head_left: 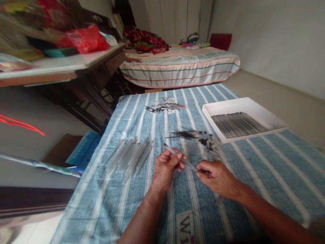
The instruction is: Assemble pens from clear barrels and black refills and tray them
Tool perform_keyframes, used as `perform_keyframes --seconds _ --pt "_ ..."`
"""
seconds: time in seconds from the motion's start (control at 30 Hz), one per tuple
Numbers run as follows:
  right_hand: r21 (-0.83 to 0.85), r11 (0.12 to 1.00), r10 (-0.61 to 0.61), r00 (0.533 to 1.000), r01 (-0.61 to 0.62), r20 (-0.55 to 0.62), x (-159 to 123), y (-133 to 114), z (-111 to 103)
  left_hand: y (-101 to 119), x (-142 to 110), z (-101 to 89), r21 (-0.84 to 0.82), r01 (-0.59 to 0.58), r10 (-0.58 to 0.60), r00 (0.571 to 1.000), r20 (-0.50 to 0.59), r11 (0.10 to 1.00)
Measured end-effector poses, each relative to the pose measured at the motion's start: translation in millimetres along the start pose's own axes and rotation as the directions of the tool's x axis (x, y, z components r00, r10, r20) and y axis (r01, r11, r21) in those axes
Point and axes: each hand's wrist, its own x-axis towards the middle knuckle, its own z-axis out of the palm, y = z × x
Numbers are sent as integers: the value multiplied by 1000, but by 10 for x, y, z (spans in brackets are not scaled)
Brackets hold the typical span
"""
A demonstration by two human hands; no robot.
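Observation:
My left hand (167, 166) pinches a slim, translucent grey pen (189, 164) around its middle, and its dark tip points up to the left. At the pen's lower right end, my right hand (215, 176) has its fingers closed on it; they hide that end. Left of my hands lies a row of clear grey pen barrels (132, 156). Just beyond my hands is a bunch of thin black refills (186, 134), with small black and clear pen parts (209, 144) beside it.
A white open box (269, 115) with a row of dark pens (237, 123) stands at the right. Farther back lies another pile of thin parts (165, 106). A striped blue cloth (101, 210) covers the table. A cluttered desk (96, 59) and a bed (177, 67) stand beyond.

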Motion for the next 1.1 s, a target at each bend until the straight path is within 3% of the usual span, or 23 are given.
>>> perform_keyframes --seconds 0.7,0.9,1.0,1.1 --pt "-21 997 -82 969 80 -233 39 -103 248 -6 23 17 -72 53 -62 990 -130 996" --pt "24 999 -41 974 47 -224 86 -59 277 -36 49 11 -55 81 -88 985 -151 995" --pt "-57 998 -35 986 26 -164 150 -44 219 -30 48 23 -29 57 -61 986 -153 998" --pt "-140 986 -105 989 90 -105 229 -83 145 -25 41 34 2 60 -59 990 -124 998"
